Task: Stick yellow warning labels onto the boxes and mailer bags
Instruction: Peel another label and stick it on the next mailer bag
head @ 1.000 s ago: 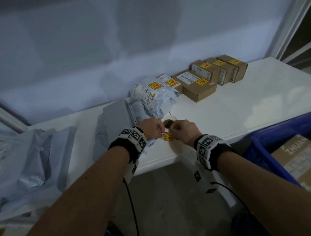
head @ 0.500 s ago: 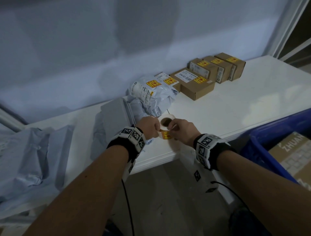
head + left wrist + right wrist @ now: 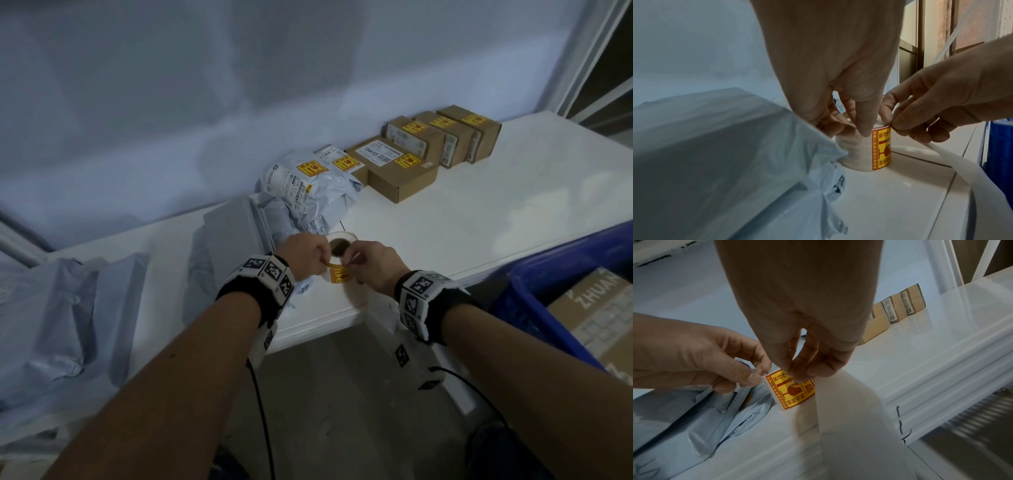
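A white roll of yellow warning labels (image 3: pixel 339 263) (image 3: pixel 865 149) (image 3: pixel 791 391) stands upright near the table's front edge. My left hand (image 3: pixel 305 253) (image 3: pixel 846 123) grips the roll's top rim. My right hand (image 3: pixel 368 262) (image 3: pixel 797 369) pinches the top edge of the outermost yellow label (image 3: pixel 880 148) with thumb and forefinger. An unlabelled grey mailer bag (image 3: pixel 236 236) lies just left of the roll. Behind it sits a crumpled mailer bag (image 3: pixel 308 192) with a yellow label, then several brown boxes (image 3: pixel 397 171), each with a yellow label on top.
A heap of grey mailer bags (image 3: pixel 58 325) covers the table's left end. A blue crate (image 3: pixel 534 291) holding a cardboard box (image 3: pixel 603 318) stands at the right, below the table edge. A white backing strip (image 3: pixel 953 164) trails off the roll toward the front edge.
Both hands stay at the roll; the left hand has shifted its grip on the rim, and the right fingers have closed onto the label's top edge.
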Demonstrator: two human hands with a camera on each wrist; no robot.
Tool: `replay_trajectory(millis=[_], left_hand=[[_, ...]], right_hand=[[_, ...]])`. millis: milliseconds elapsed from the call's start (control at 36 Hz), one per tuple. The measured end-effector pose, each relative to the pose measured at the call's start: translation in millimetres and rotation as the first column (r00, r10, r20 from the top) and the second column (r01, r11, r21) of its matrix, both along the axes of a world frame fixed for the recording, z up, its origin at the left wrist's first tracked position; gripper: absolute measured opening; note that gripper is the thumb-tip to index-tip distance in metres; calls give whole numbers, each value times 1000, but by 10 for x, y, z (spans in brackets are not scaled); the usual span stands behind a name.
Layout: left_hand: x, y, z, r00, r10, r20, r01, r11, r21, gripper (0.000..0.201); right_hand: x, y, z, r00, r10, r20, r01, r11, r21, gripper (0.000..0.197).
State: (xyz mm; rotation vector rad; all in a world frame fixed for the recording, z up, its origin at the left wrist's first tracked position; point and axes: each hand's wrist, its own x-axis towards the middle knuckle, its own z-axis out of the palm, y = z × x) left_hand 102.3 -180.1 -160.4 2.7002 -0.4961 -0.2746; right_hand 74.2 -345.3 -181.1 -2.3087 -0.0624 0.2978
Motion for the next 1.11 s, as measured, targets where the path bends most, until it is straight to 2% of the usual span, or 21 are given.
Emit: replay_trajectory(millis=[139,222,417,556,833,944,1056,1111], left_hand=[[12,16,11,1000,-28,-8,28,1000,10,12],[-10,22,9,1000,-25,-10,25,999,28,23],[23,47,3,999,-20,-30,22,998,55,17],[38,44,4,997,-21,-71,22,1000,13,19],[81,26,0,993,-14,-120,4,996,-84,14],[101,-4,17,994,3,-109,-13,996,-89,16],[96,-26,1,993,44,-114,-52,996,-73,15],[90,-45,-11,991,62,-120,-71,995,-76,20]], right_hand=[[5,-8,-10,1000,17,-1,-17,1000,12,10],[11,-11,-4,1000,28,-12,-27,1000,14,12],[3,7,-2,1000,6,-10,-6,1000,30,5],[16,17,-17,999,-37,-8,37,999,12,17],[-4,54,8,1000,-8,10,9,996,-86,28],[4,43,8,997,-71,36,74,993,-96,43],[38,-29,-30,990,-135,38,138,986,-89,46],[38,-64,-47,983,-178,42,181,978,-103,47]])
